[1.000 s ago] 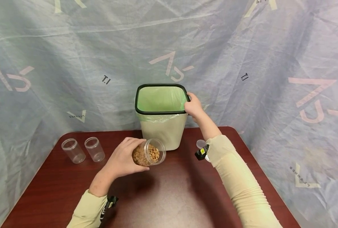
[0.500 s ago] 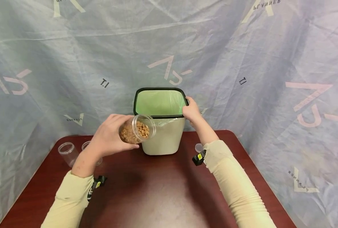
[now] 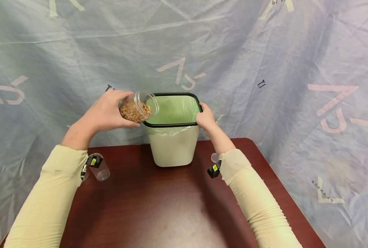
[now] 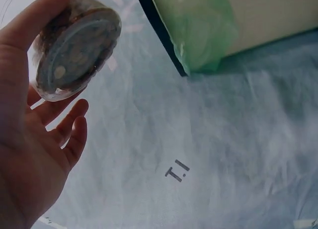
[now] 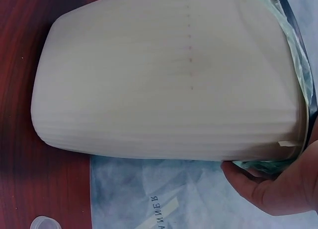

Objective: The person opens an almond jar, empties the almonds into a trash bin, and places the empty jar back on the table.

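My left hand (image 3: 104, 111) grips a clear plastic jar (image 3: 137, 107) partly filled with small light-brown pieces, perhaps nuts. The jar lies tilted on its side, its open mouth turned right over the left rim of a trash can (image 3: 172, 148). In the left wrist view the base of the jar (image 4: 79, 55) faces the camera, thumb and fingers around it. A green liner bag (image 3: 174, 110) lines the pale can beneath a black rim. At the can's right side my right hand (image 3: 206, 117) holds the rim, and in the right wrist view the thumb (image 5: 243, 182) lies by the wall.
A clear jar (image 3: 100, 168) stands on the dark red table (image 3: 159, 203) at left; another beside it is mostly hidden by my left wrist. A small clear lid (image 3: 214, 157) lies near my right wrist. A grey printed curtain (image 3: 109, 44) hangs behind.
My left hand has lifted the jar from low in front of the trash can up and left to the rim. My right hand has kept its hold on the rim.
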{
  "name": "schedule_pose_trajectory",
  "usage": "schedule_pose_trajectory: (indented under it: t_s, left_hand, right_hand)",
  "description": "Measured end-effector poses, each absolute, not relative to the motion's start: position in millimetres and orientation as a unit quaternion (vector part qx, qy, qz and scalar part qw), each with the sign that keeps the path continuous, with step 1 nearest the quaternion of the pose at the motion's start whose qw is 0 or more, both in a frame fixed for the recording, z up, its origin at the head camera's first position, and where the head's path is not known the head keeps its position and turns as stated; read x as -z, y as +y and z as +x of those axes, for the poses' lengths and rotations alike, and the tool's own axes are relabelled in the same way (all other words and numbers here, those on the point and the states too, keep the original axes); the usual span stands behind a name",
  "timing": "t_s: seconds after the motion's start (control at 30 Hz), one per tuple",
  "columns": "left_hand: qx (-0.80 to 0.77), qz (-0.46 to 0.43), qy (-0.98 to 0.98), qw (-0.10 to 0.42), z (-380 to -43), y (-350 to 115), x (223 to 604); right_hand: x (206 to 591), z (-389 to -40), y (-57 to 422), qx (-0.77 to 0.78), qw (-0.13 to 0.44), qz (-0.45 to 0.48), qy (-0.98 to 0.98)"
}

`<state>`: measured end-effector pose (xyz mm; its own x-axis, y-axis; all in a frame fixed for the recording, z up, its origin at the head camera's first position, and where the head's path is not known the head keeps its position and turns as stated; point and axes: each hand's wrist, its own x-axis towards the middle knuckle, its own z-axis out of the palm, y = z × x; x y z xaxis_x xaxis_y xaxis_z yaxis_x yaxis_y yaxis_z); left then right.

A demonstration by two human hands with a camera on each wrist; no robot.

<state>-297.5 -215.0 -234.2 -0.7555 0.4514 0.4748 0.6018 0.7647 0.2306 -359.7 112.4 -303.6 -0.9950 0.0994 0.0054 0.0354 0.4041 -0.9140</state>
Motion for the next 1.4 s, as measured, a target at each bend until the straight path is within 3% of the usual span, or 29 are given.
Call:
schedule_pose_trajectory:
  t_s: [0.27, 0.6, 0.97, 1.2, 1.4]
  left_hand:
    - [0.123, -0.272, -0.945, 0.131, -327, -222, 221]
    - [0.042, -0.266, -0.958, 0.094, -350, -233, 206]
    - [-0.027, -0.247, -0.968, 0.039, -356, -225, 188]
    - [-0.073, -0.256, -0.963, 0.039, -365, -209, 182]
    - [-0.111, -0.25, -0.962, 0.01, -367, -201, 180]
  right_hand:
    - [306, -358, 111, -0.533, 0.028, -0.042, -0.845]
    - [314, -355, 102, -0.538, 0.023, -0.04, -0.841]
    - [315, -358, 94, -0.536, 0.011, -0.045, -0.843]
    - [312, -359, 97, -0.546, 0.02, -0.05, -0.836]
    - [314, -357, 93, -0.545, 0.006, -0.046, -0.837]
